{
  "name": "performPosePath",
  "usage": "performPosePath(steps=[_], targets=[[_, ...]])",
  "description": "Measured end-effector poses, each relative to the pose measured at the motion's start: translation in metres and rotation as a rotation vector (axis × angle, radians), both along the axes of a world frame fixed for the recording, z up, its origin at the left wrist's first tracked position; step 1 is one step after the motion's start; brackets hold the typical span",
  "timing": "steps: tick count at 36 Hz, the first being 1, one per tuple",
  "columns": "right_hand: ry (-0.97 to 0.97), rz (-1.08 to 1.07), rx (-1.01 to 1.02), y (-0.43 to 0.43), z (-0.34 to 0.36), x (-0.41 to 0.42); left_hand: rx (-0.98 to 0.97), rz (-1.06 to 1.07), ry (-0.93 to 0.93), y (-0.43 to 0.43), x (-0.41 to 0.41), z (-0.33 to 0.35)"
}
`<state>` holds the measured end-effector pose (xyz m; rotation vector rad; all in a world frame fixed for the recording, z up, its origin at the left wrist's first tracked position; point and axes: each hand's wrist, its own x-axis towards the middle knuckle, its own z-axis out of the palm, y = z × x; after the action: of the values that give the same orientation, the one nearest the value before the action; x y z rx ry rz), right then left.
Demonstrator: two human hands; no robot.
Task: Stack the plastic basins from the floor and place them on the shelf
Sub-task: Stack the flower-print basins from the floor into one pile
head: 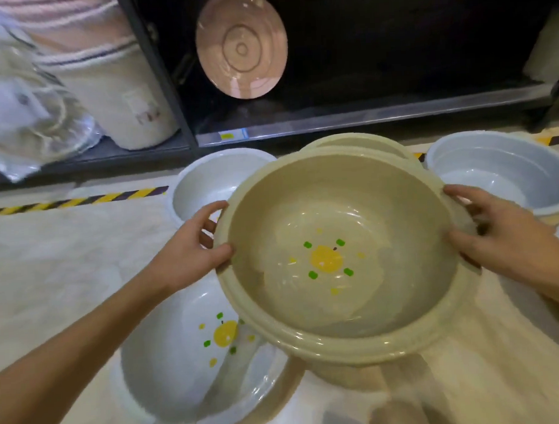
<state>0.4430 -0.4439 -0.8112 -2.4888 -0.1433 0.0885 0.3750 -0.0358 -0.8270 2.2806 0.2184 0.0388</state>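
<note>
Beige basin [338, 257], gripped at opposite rims by left hand [190, 251] and right hand [503, 234], held level for nesting

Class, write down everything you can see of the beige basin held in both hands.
The beige basin is round, glossy plastic with a rolled rim and a yellow fruit print ringed by green marks inside. It is open side up and empty. The left hand grips its left rim, the right hand its right rim. Another beige rim shows beneath it.
</note>
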Motion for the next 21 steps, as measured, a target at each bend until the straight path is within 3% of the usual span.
performPosePath(steps=[9, 21], targets=[[-0.036, 0.209, -0.037, 0.101, 0.002, 0.016, 0.073, 0.146, 0.000, 0.088, -0.074, -0.001], [0.000, 0.355, -0.006, 0.186, -0.056, -0.004, 0.115, 0.208, 0.037, 0.143, -0.145, -0.040]])
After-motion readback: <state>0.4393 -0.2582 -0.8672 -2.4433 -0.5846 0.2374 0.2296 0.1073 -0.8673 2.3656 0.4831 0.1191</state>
